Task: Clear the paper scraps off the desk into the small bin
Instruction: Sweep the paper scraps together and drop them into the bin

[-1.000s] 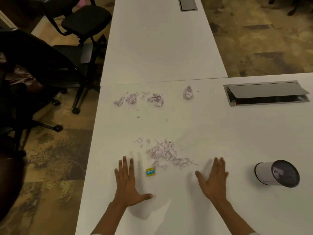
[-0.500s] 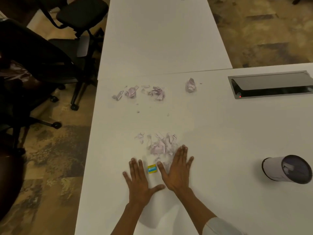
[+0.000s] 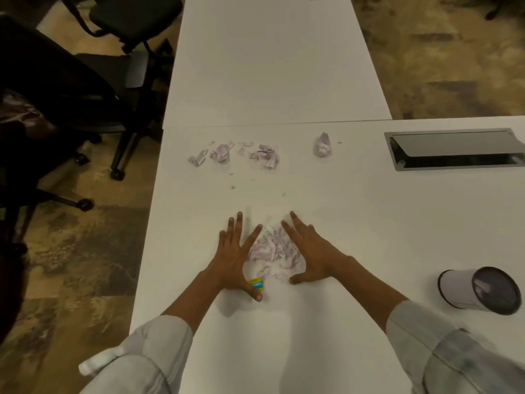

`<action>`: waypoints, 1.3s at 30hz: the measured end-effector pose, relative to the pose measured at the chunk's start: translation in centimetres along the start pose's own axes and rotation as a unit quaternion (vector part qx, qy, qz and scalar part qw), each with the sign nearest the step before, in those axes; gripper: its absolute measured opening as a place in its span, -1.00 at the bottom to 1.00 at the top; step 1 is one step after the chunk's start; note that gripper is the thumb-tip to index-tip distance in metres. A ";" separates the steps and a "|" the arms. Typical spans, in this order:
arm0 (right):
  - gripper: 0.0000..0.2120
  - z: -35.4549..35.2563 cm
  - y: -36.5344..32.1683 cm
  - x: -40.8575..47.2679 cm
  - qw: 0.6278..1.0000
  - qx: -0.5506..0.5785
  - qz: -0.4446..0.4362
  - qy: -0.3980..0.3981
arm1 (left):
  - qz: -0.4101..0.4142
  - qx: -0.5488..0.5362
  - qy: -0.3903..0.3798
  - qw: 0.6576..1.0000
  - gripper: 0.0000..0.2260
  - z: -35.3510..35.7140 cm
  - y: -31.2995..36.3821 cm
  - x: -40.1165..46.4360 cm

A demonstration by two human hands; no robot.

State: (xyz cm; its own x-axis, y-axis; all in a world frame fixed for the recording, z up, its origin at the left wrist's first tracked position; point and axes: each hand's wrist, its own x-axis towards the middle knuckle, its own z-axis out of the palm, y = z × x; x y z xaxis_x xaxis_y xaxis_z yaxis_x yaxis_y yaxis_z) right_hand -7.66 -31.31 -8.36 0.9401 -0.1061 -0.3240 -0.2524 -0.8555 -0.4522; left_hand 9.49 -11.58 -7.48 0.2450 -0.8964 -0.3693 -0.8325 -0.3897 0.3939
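A heap of pale lilac paper scraps (image 3: 272, 248) lies on the white desk (image 3: 355, 211) between my two hands. My left hand (image 3: 237, 251) rests flat at the heap's left side, fingers spread, thumb beside a small yellow and blue piece (image 3: 256, 284). My right hand (image 3: 308, 250) lies flat at the heap's right side, fingers angled toward the left hand. Neither hand holds anything. More scraps (image 3: 235, 153) sit in a row farther back, with one crumpled ball (image 3: 323, 145) to their right. The small bin (image 3: 480, 291) lies on its side at the right, its mouth facing me.
A grey cable hatch (image 3: 454, 150) is set into the desk at the back right. A second white desk (image 3: 272, 58) joins behind. Black office chairs (image 3: 85, 69) stand on the floor to the left, past the desk's left edge.
Both hands slid forward and apart to either side of the near heap; the right hand moved from on top of it to its right flank. The scraps are bunched tighter.
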 end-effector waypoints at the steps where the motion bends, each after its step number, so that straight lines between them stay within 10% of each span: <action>1: 0.28 0.2 -0.2 0.6 0.999 -0.024 -0.017 -0.022 | 0.014 0.022 -0.023 0.999 0.37 0.0 0.3 0.4; 16: -0.39 5.5 -4.7 -3.4 0.985 -0.106 -0.067 0.117 | 0.155 0.115 0.052 0.980 -0.31 5.4 1.5 -3.4; 24: -0.81 5.4 -5.5 -2.4 0.991 -0.029 0.065 0.116 | 0.005 -0.020 0.067 0.998 -0.83 2.9 5.6 -2.8; 30: -0.91 3.4 -3.5 -5.3 0.873 0.316 0.268 0.257 | -0.037 -0.054 0.166 0.984 -0.75 1.6 7.0 -1.6; 39: -0.82 -1.6 0.8 -14.5 0.796 0.386 0.332 0.326 | 0.047 -0.138 0.215 0.966 -0.81 -1.9 15.5 1.4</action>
State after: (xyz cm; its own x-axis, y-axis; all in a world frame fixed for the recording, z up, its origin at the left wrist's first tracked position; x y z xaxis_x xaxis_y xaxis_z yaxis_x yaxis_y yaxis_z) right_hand -21.13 -31.22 -2.69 0.3959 -0.8614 -0.3181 -0.5721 0.0396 -0.8192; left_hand -2.14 -19.32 -0.29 0.4079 -0.9122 0.0400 -0.7120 -0.2904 0.6393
